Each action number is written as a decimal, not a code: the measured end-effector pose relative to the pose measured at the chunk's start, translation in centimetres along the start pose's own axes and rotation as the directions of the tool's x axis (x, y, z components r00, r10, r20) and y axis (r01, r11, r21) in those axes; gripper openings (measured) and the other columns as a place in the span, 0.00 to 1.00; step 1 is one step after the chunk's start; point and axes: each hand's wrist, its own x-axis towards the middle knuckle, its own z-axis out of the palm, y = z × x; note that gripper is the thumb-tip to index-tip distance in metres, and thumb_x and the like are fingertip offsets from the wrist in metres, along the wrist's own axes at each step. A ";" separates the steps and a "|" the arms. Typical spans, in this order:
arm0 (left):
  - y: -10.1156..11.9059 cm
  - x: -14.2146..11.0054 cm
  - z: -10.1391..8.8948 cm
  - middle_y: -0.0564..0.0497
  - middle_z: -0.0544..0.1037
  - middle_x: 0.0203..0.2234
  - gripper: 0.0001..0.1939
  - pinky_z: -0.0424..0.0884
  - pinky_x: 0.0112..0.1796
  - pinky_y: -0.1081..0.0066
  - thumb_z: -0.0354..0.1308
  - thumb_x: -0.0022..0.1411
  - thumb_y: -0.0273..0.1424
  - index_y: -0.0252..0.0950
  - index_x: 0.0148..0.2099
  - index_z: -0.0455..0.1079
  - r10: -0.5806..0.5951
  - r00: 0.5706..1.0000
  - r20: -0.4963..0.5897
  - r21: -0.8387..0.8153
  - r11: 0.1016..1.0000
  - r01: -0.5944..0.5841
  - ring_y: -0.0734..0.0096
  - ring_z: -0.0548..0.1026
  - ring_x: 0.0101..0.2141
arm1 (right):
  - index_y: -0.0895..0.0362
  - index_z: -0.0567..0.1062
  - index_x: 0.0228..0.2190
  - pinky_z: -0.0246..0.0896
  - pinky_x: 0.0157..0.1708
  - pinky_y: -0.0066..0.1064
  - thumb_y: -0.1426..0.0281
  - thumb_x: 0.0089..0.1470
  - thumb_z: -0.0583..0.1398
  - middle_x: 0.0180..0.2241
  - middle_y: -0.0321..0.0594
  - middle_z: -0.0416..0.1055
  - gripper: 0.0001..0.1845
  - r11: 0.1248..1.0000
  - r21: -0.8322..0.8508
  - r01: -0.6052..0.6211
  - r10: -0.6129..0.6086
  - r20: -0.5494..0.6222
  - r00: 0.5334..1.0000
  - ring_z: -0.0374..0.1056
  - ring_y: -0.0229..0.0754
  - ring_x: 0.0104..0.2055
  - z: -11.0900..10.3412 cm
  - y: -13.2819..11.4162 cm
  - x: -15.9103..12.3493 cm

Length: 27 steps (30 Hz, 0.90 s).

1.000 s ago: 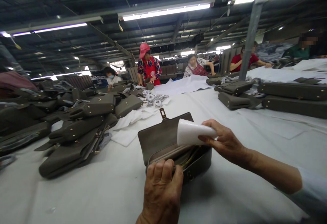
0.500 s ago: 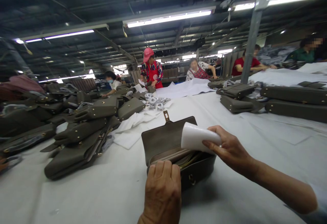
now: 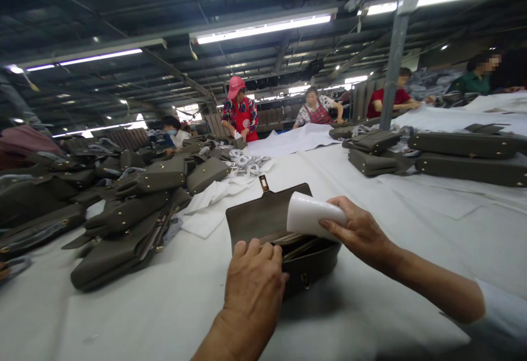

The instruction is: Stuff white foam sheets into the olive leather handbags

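Note:
An olive-brown handbag (image 3: pixel 317 265) lies on the white-covered table, its flap (image 3: pixel 267 215) folded back and a gold clasp piece (image 3: pixel 263 183) sticking up from the flap's edge. My left hand (image 3: pixel 256 281) grips the near left rim of the bag's mouth, fingers curled over it. In my right hand (image 3: pixel 358 228) is a bent sheet of white foam (image 3: pixel 310 215), pinched between thumb and fingers at its right end. The foam's left end hangs over the bag's mouth. Part of the bag's inside is hidden behind the foam and my left hand.
Piles of similar bags (image 3: pixel 135 212) cover the left side, with more stacked bags (image 3: pixel 465 157) at the right. White sheets (image 3: pixel 206 212) and wrapped straps (image 3: pixel 247 162) lie beyond my bag. A metal post (image 3: pixel 395 59) rises at the right. Several people work across the table.
My left hand has shifted its hold on the bag's rim, with the fingers reaching further over it. My right hand still holds the foam sheet. The whole view has shifted slightly.

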 end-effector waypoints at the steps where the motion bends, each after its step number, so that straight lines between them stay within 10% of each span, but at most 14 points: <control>1: 0.0 0.0 0.1 0.49 0.76 0.33 0.22 0.62 0.40 0.54 0.63 0.55 0.34 0.37 0.52 0.70 0.001 1.000 -0.005 0.010 1.000 -0.001 0.56 0.70 0.37 | 0.55 0.67 0.39 0.61 0.33 0.34 0.56 0.54 0.58 0.33 0.39 0.71 0.17 1.000 0.022 -0.011 0.011 -0.004 1.000 0.67 0.44 0.33 -0.1 -0.1 0.0; 4: 0.3 -0.1 0.6 0.46 0.76 0.33 0.33 0.62 0.41 0.55 0.64 0.55 0.34 0.31 0.61 0.62 0.011 0.998 -0.054 0.045 0.999 -0.009 0.56 0.70 0.36 | 0.55 0.67 0.39 0.61 0.30 0.32 0.56 0.54 0.59 0.30 0.37 0.70 0.17 0.993 0.117 -0.031 0.031 -0.001 1.000 0.67 0.42 0.31 -0.4 -0.2 -0.1; 8: 0.7 -0.5 1.0 0.43 0.76 0.35 0.19 0.64 0.42 0.54 0.62 0.55 0.29 0.29 0.50 0.70 -0.031 0.995 -0.100 0.046 0.998 0.035 0.53 0.70 0.40 | 0.55 0.67 0.42 0.63 0.31 0.32 0.59 0.56 0.59 0.35 0.40 0.70 0.16 0.984 0.048 0.169 -0.160 -0.151 0.975 0.67 0.42 0.33 -0.8 -0.3 -0.4; 15: 0.9 -0.9 0.1 0.42 0.78 0.37 0.06 0.60 0.51 0.46 0.59 0.56 0.29 0.34 0.37 0.73 -0.077 0.997 0.008 -0.144 0.987 0.077 0.46 0.66 0.53 | 0.55 0.64 0.49 0.64 0.42 0.32 0.76 0.57 0.53 0.43 0.46 0.69 0.17 0.726 -0.119 0.677 -0.665 0.130 0.736 0.67 0.42 0.43 -0.2 -1.4 -0.3; 20: 0.4 -1.6 0.9 0.48 0.71 0.55 0.11 0.50 0.57 0.43 0.59 0.55 0.30 0.40 0.42 0.73 -0.058 0.998 -0.007 -0.258 0.965 0.054 0.46 0.51 0.64 | 0.55 0.71 0.41 0.59 0.34 0.27 0.82 0.49 0.53 0.36 0.39 0.69 0.18 0.772 -0.078 0.631 -0.510 0.516 0.688 0.66 0.38 0.35 -1.8 -3.5 1.1; 27: 0.6 -2.7 2.2 0.48 0.73 0.51 0.10 0.53 0.55 0.42 0.61 0.53 0.29 0.44 0.39 0.74 -0.096 0.990 -0.108 -0.276 0.959 0.063 0.44 0.56 0.60 | 0.54 0.76 0.30 0.57 0.31 0.25 0.82 0.44 0.58 0.29 0.33 0.72 0.13 0.822 -0.056 0.566 -0.310 0.790 0.528 0.65 0.36 0.30 -3.1 -8.1 4.7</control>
